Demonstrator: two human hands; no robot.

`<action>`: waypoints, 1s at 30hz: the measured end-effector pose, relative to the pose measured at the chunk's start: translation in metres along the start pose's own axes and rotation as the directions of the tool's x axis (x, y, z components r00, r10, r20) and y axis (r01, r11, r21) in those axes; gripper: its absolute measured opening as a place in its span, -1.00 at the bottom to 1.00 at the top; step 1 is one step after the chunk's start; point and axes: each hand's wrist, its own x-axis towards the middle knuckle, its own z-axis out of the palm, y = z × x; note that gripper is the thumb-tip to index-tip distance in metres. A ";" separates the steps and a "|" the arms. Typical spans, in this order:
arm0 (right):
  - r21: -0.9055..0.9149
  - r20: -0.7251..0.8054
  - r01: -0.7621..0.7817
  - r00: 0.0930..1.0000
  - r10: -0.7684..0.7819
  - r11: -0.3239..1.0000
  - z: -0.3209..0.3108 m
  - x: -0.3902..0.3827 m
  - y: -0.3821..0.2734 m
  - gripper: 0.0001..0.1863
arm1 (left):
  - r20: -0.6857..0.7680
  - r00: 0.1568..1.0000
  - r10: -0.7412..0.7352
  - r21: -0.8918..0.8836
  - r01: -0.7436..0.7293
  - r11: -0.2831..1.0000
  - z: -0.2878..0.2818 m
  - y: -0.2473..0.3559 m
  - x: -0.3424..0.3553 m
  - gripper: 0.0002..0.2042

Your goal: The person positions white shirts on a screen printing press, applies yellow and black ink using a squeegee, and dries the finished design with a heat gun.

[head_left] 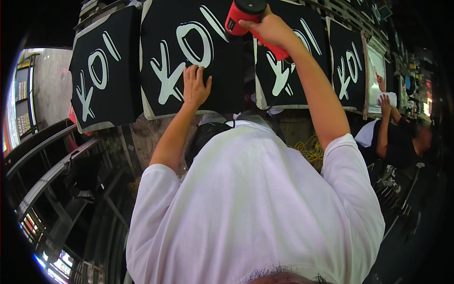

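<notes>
My right hand [272, 29] grips a red and black heat gun [242, 19], held raised at the upper middle above the row of fabric panels. Below my left hand [196, 87] lies a black fabric panel [222, 90] with large pale printed letters. That hand rests flat on the print near the panel's near edge, fingers spread. A similar printed black panel [124, 90] lies to the left. Another black panel [302, 85] lies to the right, partly covered by my right forearm.
Farther right is one more printed panel [347, 61]. Beside it, a co-worker [402, 142] in dark clothing reaches over a pale framed screen [376, 59]. Yellow cable [307, 150] lies coiled below the panels. Metal rails [47, 177] stand at the left.
</notes>
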 end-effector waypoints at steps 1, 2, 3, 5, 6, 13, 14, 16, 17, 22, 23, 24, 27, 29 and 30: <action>0.117 0.062 0.006 0.998 -0.013 0.993 -0.003 -0.003 -0.002 0.07 | 0.052 0.998 0.023 -0.010 -0.023 1.000 -0.001 -0.001 -0.002 -0.56; 0.120 0.058 0.000 0.998 -0.007 0.993 0.001 -0.001 0.001 0.07 | 0.103 0.993 0.057 -0.029 -0.055 0.998 -0.001 0.002 -0.001 -0.57; 0.002 -0.023 0.046 0.999 -0.046 0.999 0.008 0.003 0.004 0.07 | 0.107 0.992 0.064 -0.033 -0.061 0.998 -0.001 0.004 0.002 -0.57; -0.118 -0.097 0.081 0.991 -0.092 0.990 0.009 0.004 0.004 0.06 | 0.001 0.998 0.061 0.004 -0.061 0.998 -0.001 0.005 0.004 -0.69; -0.036 -0.046 0.056 0.997 -0.058 0.998 0.004 0.003 0.002 0.06 | 0.002 0.998 0.062 0.005 -0.062 0.998 -0.001 0.006 0.002 -0.69; -0.008 -0.011 0.045 0.999 -0.045 0.999 0.003 0.012 0.000 0.03 | 0.163 0.964 0.210 -0.069 -0.201 0.977 0.001 0.001 -0.006 -0.76; 0.092 0.022 0.074 0.997 -0.076 0.993 0.001 0.014 -0.001 0.03 | 0.152 0.964 0.217 -0.084 -0.206 0.975 0.004 0.000 -0.005 -0.73; 0.046 0.003 0.051 0.999 -0.052 0.998 0.006 0.018 -0.007 0.01 | 0.145 0.966 0.215 -0.098 -0.202 0.974 0.005 -0.001 -0.009 -0.72; 0.003 -0.019 0.020 1.000 -0.020 1.000 0.009 0.018 -0.009 -0.01 | 0.144 0.965 0.218 -0.117 -0.202 0.972 0.005 -0.001 -0.011 -0.71; 0.191 0.026 0.096 0.994 -0.103 0.977 0.005 0.035 -0.025 -0.05 | 0.137 0.968 0.212 -0.113 -0.197 0.974 0.005 -0.004 -0.012 -0.69; 0.134 -0.019 0.088 0.996 -0.086 0.987 0.009 0.043 -0.027 -0.06 | 0.103 0.970 0.221 -0.128 -0.208 0.970 0.006 -0.004 -0.010 -0.69; 0.078 -0.068 0.071 0.995 -0.066 0.994 0.011 0.052 -0.023 -0.07 | 0.101 0.969 0.224 -0.129 -0.211 0.969 0.006 -0.001 -0.005 -0.69; 0.117 -0.006 0.044 0.999 -0.043 0.992 0.008 0.077 -0.031 -0.32 | 0.099 0.973 0.207 -0.149 -0.191 0.970 0.000 -0.002 -0.004 -0.73; 0.272 0.065 -0.036 0.998 0.019 0.962 0.002 0.082 -0.045 -0.48 | 0.180 0.980 0.085 -0.199 -0.048 0.979 -0.003 -0.001 -0.001 -0.82; 0.220 0.004 0.015 1.000 -0.016 0.975 0.002 0.087 -0.050 -0.51 | 0.177 0.981 0.083 -0.197 -0.048 0.979 -0.004 -0.002 0.004 -0.82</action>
